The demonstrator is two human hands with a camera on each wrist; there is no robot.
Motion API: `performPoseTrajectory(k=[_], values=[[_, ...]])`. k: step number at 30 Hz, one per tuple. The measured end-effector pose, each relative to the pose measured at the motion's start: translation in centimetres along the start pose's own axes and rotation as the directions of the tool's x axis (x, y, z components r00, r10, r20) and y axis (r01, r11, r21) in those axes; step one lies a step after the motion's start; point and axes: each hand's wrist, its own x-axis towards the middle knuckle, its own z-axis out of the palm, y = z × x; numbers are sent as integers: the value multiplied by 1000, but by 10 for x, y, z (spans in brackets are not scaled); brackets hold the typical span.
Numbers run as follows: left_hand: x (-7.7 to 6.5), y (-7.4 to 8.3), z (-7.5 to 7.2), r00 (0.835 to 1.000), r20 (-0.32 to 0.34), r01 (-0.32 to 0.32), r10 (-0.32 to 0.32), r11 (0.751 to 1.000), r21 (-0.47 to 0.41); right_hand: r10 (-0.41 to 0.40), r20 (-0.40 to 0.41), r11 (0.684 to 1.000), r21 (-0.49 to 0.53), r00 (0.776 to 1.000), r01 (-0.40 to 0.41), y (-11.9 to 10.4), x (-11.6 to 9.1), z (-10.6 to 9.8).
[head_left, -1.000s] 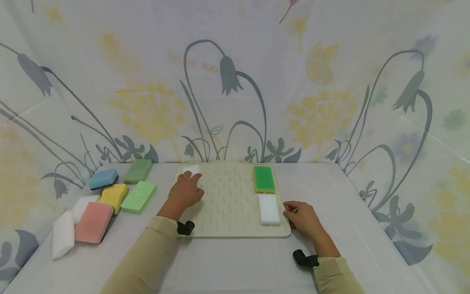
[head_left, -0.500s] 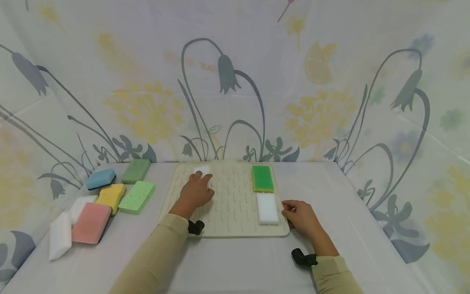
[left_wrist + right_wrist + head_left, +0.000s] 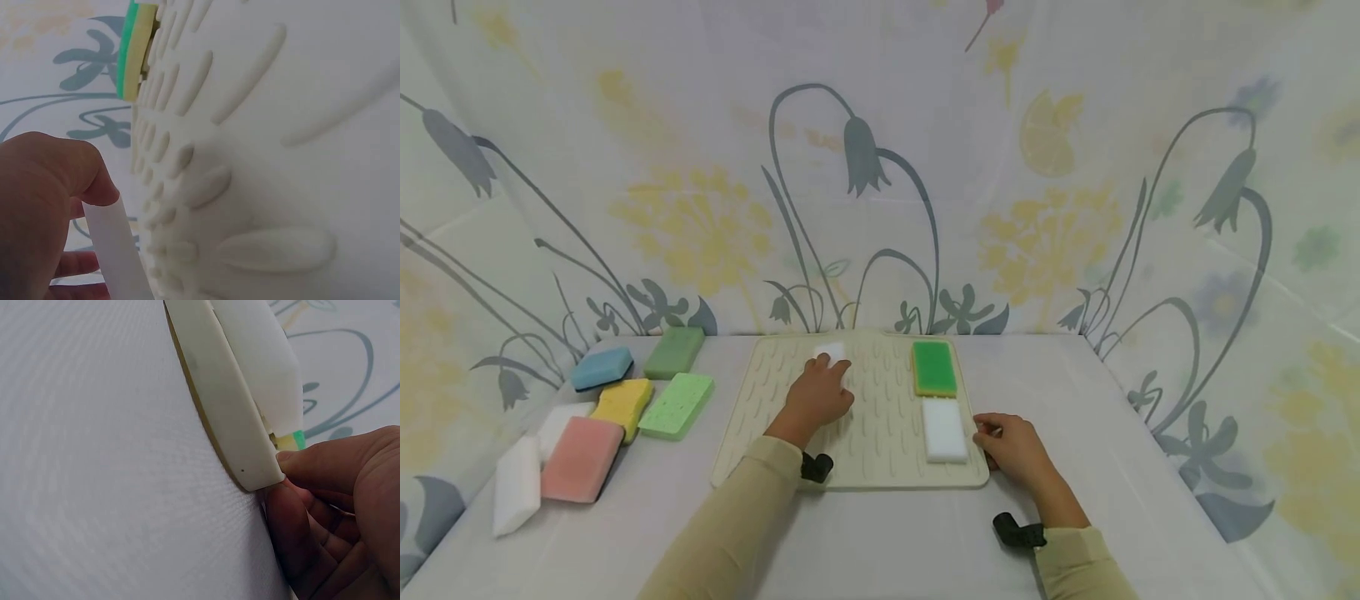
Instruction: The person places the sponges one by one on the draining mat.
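A cream ridged drying mat [image 3: 880,462] lies on the table in front of me. Over its far left half, my left hand [image 3: 815,395] grips a white sponge [image 3: 831,351], mostly covered by the fingers in the head view. The left wrist view shows the thumb on one edge of that white sponge [image 3: 115,250], close over the ridges. At the mat's right edge, my right hand [image 3: 1017,447] pinches the rim between thumb and forefinger. Along the mat's right side lie a green-and-yellow sponge [image 3: 935,367] and, nearer me, another white sponge [image 3: 946,430].
Left of the mat is a loose group: blue [image 3: 602,368], dark green [image 3: 673,352], light green [image 3: 676,406], yellow [image 3: 622,408] and pink [image 3: 583,460] sponges, plus two white ones [image 3: 517,485]. A flower-printed curtain [image 3: 880,167] closes off the table's back and sides.
My left hand has slid to the right across the mat with the white sponge, away from the left edge. The right hand keeps its hold on the mat's edge.
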Motion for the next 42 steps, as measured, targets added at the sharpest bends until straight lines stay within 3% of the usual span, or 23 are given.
performPoseTrajectory(k=[11,33,42], values=[[12,11,11,1000,5,-25,25,1000,16,-12,7,1000,8,1000,12,0,-1,0],[30,47,14,996,79,-54,49,996,66,-22,6,999,27,1000,22,2,2,-3],[31,59,15,993,101,-65,58,995,69,-23,5,999,23,1000,23,3,1,-1]])
